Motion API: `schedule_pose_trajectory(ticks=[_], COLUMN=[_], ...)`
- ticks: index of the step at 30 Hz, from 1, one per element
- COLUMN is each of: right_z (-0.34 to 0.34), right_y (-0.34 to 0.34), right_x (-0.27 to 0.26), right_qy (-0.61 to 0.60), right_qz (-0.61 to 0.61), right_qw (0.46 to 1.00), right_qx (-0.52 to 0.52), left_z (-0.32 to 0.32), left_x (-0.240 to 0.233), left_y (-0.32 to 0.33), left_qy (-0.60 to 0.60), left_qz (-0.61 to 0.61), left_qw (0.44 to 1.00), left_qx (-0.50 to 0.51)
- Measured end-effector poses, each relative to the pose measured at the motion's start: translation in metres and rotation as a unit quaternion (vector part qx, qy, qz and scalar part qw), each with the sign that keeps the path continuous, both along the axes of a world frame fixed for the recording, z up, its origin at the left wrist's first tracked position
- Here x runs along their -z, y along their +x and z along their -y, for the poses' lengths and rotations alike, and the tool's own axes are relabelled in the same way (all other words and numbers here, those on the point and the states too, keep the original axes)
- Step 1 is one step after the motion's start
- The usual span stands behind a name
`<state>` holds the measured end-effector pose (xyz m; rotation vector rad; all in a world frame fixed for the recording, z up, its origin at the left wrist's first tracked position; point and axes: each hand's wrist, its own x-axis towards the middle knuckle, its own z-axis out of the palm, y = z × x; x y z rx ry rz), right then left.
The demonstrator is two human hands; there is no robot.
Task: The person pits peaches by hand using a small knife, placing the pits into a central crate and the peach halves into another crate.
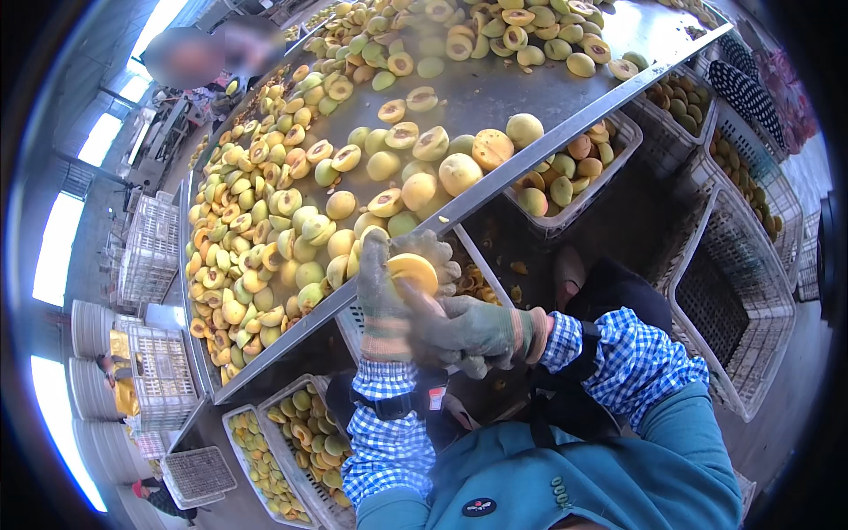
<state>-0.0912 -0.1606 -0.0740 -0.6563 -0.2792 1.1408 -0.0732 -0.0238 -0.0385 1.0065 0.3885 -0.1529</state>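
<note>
My left hand [386, 291], in a worn green and tan work glove, holds a yellow peach half [413, 272] just past the table's near edge. Close against it is my right hand [482, 331], gloved alike, with its fingers bent. Blurred fingertips poke out beside the fruit; whether my right hand grips a tool cannot be made out. Many halved peaches [265, 225], some with brown pit cavities, lie on the metal table [371, 86] beyond my hands. Several rounder peaches [460, 174] sit near its raised rim [530, 149].
Below the rim stand plastic crates of fruit, one at the right [583, 205] and others at the lower left [311, 430]. A crate with its dark mesh floor showing [729, 305] is at far right. Stacked crates [151, 252] stand left. Other people are at the table's far left and upper right.
</note>
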Motion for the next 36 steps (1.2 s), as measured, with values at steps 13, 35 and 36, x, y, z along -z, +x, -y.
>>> schedule_pose_trajectory(ticks=[13,35,36], right_z=[0.009,0.010,0.012], right_y=[-0.006,-0.011,-0.008], right_x=[-0.027,-0.003,-0.010], right_qy=[-0.035,-0.227,-0.237], right_qz=[0.055,0.031,0.037], right_qw=[0.993,0.971,0.967], right_qx=[-0.094,-0.075,-0.081], left_z=[-0.050,-0.188,-0.187], left_x=[0.009,0.003,0.003], left_y=[-0.018,0.115,0.111], left_qy=[0.102,0.764,0.741], left_qz=[0.062,-0.056,-0.075], left_qw=[0.984,0.549,0.587], left_qx=[-0.129,0.336,0.319])
